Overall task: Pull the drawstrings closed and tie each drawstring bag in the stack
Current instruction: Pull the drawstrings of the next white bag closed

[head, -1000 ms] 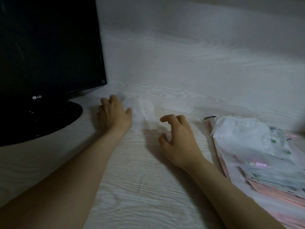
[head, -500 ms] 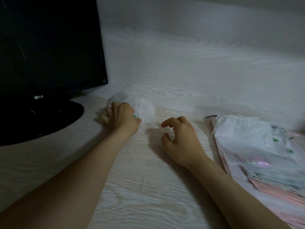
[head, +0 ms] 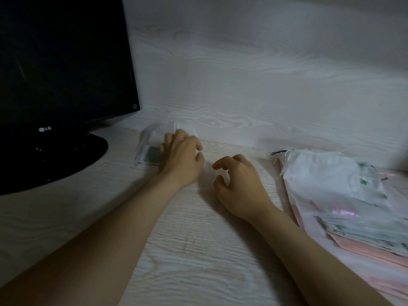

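The left hand [head: 181, 155] lay on a sheer drawstring bag [head: 150, 149] beside the monitor base [head: 66, 160], probably parking it apart from the stack [head: 331, 191]; its grip was indeterminate. The right hand [head: 238, 180] hovered loosely curled, empty, between both.

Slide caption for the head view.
Left hand rests on a sheer bag beside the monitor; right hand empty near the stack.

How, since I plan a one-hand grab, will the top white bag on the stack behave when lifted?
Probably floppy: the top white bag lies wrinkled, draped over the stack. Likely light: the fabric looks thin. Bags beneath may slide along, since the stack lies loosely fanned.
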`<state>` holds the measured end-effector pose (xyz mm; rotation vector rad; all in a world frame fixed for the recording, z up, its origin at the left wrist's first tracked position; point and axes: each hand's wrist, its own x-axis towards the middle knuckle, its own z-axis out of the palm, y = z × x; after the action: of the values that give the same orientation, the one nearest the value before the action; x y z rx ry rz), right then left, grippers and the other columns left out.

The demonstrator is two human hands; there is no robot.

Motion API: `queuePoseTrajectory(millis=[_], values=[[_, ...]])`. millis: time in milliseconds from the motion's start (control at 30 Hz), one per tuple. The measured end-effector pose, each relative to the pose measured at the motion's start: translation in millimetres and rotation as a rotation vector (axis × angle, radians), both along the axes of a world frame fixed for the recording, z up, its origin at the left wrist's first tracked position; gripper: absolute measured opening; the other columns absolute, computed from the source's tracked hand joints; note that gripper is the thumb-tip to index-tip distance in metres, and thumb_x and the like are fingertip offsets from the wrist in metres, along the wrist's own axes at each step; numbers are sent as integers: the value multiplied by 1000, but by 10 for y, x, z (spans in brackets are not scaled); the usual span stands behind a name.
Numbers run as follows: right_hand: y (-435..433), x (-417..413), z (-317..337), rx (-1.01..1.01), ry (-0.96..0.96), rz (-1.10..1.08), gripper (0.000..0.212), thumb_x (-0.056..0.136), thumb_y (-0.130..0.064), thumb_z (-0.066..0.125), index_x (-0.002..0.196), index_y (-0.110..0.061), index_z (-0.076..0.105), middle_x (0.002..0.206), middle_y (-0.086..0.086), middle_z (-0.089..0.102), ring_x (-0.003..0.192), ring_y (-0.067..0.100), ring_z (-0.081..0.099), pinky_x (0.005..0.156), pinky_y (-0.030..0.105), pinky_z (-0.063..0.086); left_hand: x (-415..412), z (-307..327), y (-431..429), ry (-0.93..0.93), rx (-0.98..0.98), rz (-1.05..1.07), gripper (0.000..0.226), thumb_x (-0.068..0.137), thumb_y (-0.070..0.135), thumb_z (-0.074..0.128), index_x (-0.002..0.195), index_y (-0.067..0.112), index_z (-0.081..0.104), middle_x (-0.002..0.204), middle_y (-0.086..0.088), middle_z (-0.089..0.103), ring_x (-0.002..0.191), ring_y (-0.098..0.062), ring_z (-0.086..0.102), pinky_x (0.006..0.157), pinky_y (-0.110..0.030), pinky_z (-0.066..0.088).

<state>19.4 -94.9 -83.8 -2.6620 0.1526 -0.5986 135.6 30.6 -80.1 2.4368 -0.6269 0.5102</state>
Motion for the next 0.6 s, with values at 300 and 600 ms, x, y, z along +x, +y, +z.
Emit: queuePoseTrajectory(millis=[300,600], values=[[-160,-153,269,-281,59,-223,27,82,-29,48,94,-15,69,98,6,67,94,31,63,86,42,49,-314,-116,-261,154,226,-442,14,96,25,56,105,33,64,109,4,54,110,-22,52,91,-40,43],[-688,-468,301,-104,341,-674,36,91,-19,55,124,-9,45,132,21,49,123,48,52,103,57,45,-299,-228,-277,126,185,-462,26,103,33,57,128,29,64,128,4,56,123,-23,49,110,-45,41]])
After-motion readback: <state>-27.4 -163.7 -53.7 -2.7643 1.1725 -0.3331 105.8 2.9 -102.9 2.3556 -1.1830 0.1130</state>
